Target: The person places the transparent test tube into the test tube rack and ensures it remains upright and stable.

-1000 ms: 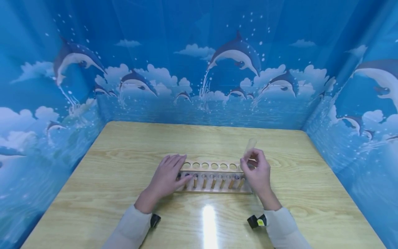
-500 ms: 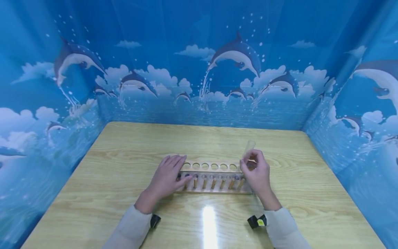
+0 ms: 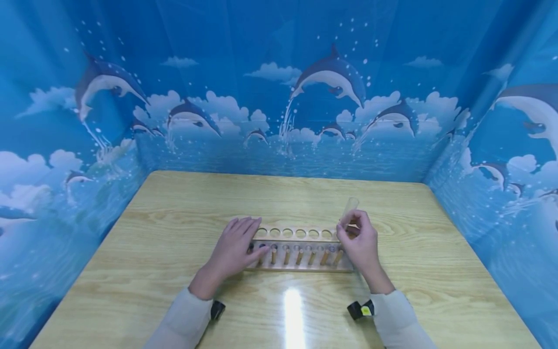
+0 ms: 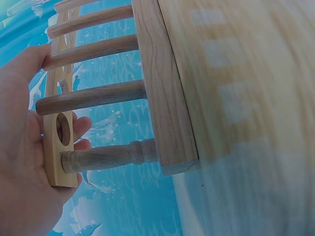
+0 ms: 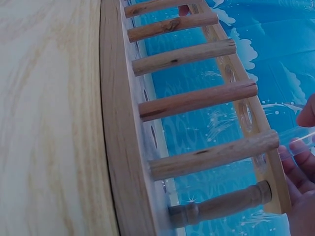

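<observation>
At the left, the forearm in its pale sleeve [image 3: 185, 315] comes in from seven o'clock and points toward one o'clock. It ends in the left hand [image 3: 235, 245], which sits at the nine o'clock end of the wooden test tube rack [image 3: 301, 268]. The fingers go over and behind the upper rail [image 3: 294, 234], while the thumb comes round on the near side by the pegs [image 3: 299, 256]; the left wrist view shows the rail's end lying between palm and fingers. This hold probably steadies the light frame against a push at its other end.

The rack stands crosswise on the desk [image 3: 183, 194], holes and pegs in rows from nine to three o'clock, so both ends fall within easy reach.

At the rack's three o'clock end a clear test tube [image 3: 351, 204] leans toward one o'clock. The right hand [image 3: 363, 242] pinches it, fingers closed to the tube's width, its upper part free above them, likely for fine control of the tilt. Whether its lower end sits in the end hole I cannot tell. The right forearm reaches in from five o'clock, pointing toward eleven.
</observation>
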The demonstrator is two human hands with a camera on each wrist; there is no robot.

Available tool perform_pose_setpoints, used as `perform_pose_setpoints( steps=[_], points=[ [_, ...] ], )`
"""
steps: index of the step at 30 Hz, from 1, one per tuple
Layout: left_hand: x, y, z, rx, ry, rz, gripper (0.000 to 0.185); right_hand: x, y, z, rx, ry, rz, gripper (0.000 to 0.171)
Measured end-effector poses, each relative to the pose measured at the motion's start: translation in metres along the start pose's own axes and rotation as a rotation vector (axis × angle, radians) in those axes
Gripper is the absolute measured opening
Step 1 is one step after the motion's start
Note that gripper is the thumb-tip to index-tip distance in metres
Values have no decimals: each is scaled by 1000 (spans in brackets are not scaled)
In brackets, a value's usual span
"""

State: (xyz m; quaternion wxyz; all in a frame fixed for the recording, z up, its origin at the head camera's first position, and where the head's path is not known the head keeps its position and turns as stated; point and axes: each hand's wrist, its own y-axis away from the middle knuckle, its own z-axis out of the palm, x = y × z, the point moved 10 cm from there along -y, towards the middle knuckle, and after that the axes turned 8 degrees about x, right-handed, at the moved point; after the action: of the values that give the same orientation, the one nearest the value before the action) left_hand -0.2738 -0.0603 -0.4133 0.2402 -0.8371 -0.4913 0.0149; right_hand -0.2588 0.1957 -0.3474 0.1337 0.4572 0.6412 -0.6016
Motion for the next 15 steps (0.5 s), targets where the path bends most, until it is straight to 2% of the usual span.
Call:
perform_pose_setpoints(
  steps=[10, 15],
  points=[
    [1, 0, 0, 4, -3, 6, 75, 2, 0, 0, -15, -8, 25, 24],
    [1, 0, -1, 10, -1, 7, 75, 7, 0, 1, -31, 1, 67, 23]
  ],
)
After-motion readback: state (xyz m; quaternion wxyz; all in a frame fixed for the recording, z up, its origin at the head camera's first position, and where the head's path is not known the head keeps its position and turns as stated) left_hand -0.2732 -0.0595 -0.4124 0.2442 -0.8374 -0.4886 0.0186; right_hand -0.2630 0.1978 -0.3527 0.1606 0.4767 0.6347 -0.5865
